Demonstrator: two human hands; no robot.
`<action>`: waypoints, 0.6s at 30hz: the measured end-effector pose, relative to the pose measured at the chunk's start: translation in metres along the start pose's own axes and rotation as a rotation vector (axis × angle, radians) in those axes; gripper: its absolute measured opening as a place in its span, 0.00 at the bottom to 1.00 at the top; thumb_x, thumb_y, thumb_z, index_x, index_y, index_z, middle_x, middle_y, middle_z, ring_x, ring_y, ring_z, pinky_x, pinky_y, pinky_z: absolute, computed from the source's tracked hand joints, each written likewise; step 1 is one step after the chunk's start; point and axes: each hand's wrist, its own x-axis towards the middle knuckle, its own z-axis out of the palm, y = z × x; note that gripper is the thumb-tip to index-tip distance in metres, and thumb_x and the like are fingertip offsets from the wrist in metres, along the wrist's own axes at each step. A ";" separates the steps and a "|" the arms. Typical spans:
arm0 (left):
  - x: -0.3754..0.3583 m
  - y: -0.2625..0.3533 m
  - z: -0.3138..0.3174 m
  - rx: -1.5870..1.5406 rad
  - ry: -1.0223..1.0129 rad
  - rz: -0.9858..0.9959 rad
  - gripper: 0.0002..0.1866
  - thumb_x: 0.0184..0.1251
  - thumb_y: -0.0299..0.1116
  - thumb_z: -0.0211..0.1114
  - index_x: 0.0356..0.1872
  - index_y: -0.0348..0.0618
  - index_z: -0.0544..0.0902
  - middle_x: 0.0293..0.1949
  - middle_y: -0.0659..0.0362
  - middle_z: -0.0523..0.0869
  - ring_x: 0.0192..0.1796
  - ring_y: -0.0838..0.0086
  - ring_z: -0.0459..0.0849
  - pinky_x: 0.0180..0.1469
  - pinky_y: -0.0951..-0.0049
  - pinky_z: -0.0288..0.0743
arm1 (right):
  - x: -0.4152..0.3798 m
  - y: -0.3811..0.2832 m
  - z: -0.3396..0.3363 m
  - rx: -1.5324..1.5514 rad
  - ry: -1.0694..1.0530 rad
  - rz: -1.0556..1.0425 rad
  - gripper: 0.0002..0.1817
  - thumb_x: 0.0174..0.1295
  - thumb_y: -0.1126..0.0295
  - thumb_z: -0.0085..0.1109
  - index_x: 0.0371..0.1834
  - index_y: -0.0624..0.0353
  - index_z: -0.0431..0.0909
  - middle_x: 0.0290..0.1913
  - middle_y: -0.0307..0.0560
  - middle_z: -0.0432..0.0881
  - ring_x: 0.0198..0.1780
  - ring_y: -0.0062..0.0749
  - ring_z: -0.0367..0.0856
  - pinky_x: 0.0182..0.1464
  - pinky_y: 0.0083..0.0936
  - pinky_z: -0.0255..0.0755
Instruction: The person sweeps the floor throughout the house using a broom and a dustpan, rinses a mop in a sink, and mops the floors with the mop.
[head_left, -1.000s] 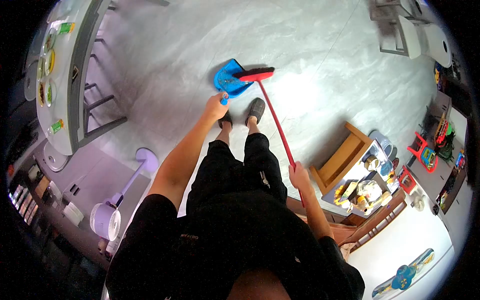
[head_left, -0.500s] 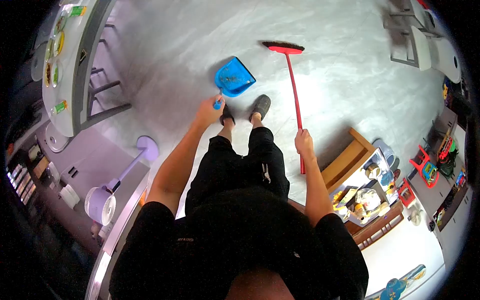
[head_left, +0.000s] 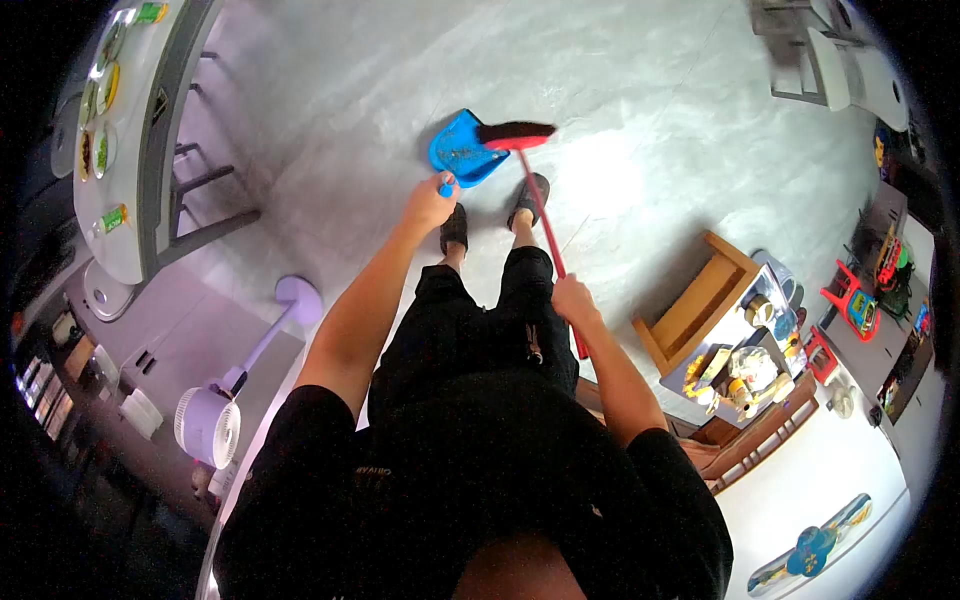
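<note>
My left hand [head_left: 432, 206] is closed round the short handle of a blue dustpan [head_left: 462, 150], which lies on the grey floor in front of my feet with bits of debris inside. The red stick of a broom [head_left: 541, 205] is gripped in my right hand [head_left: 576, 299]. At the far end, the broom's dark bristles overlap the right edge of the dustpan's mouth in this view; whether they touch it I cannot tell.
On the left stands a long table [head_left: 150, 150] with plates, stools beside it, and a purple fan [head_left: 207, 428]. To the right are a wooden table [head_left: 700, 300] loaded with items, a red plastic chair [head_left: 853, 300] and white chairs [head_left: 828, 70].
The broom head has moved left to the dustpan, and my right hand has shifted left with the stick. My left hand and the dustpan have barely moved.
</note>
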 end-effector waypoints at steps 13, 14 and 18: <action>-0.038 -0.069 -0.044 -0.100 -0.082 0.020 0.12 0.67 0.41 0.58 0.39 0.43 0.79 0.24 0.57 0.81 0.27 0.72 0.84 0.32 0.70 0.78 | -0.116 0.016 0.084 1.055 0.183 0.273 0.14 0.69 0.58 0.40 0.34 0.56 0.67 0.15 0.35 0.61 0.10 0.21 0.58 0.11 0.24 0.54; -0.047 -0.072 -0.049 -0.073 -0.076 0.046 0.12 0.69 0.41 0.57 0.40 0.43 0.79 0.23 0.62 0.80 0.26 0.78 0.83 0.31 0.75 0.78 | -0.111 0.013 0.079 1.134 0.178 0.281 0.13 0.69 0.58 0.40 0.35 0.56 0.67 0.14 0.34 0.60 0.10 0.20 0.57 0.11 0.23 0.54; -0.077 -0.080 -0.066 -0.195 -0.107 -0.054 0.12 0.70 0.41 0.56 0.40 0.42 0.78 0.22 0.61 0.79 0.25 0.78 0.82 0.31 0.76 0.78 | -0.101 -0.001 0.018 1.361 0.186 0.426 0.15 0.69 0.59 0.39 0.36 0.61 0.67 0.15 0.36 0.62 0.10 0.21 0.60 0.12 0.23 0.58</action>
